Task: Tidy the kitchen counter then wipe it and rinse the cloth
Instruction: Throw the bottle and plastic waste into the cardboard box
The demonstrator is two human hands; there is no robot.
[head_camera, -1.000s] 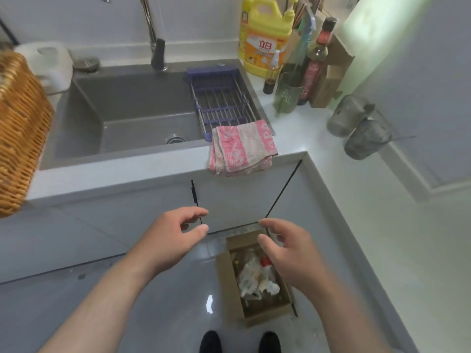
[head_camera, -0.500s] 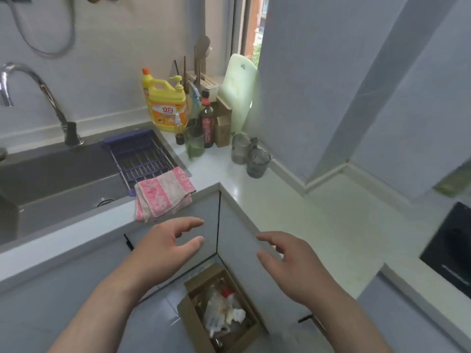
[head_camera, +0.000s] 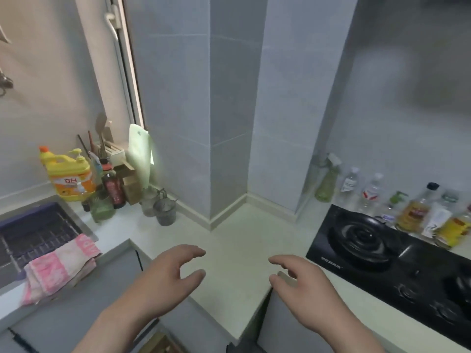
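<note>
A black glass gas hob [head_camera: 397,261] sits at right, with assorted bottles [head_camera: 413,210] behind it. A pale green cutting board [head_camera: 139,159] leans upright by the window frame [head_camera: 125,70].

left hand [head_camera: 163,278], right hand [head_camera: 303,284], both bare, forearms unsleeved, no rings

A bare stretch of pale counter [head_camera: 237,240] runs into the tiled corner, open to a reaching hand. On its left, two grey cups [head_camera: 159,208], a green glass [head_camera: 102,207], a dark bottle [head_camera: 114,189] and a yellow detergent jug [head_camera: 71,178] crowd the wall. A folded pink cloth [head_camera: 60,267] lies at the sink edge. On the right, a black hob [head_camera: 397,263] and a row of bottles [head_camera: 397,202] close off that side.
</note>
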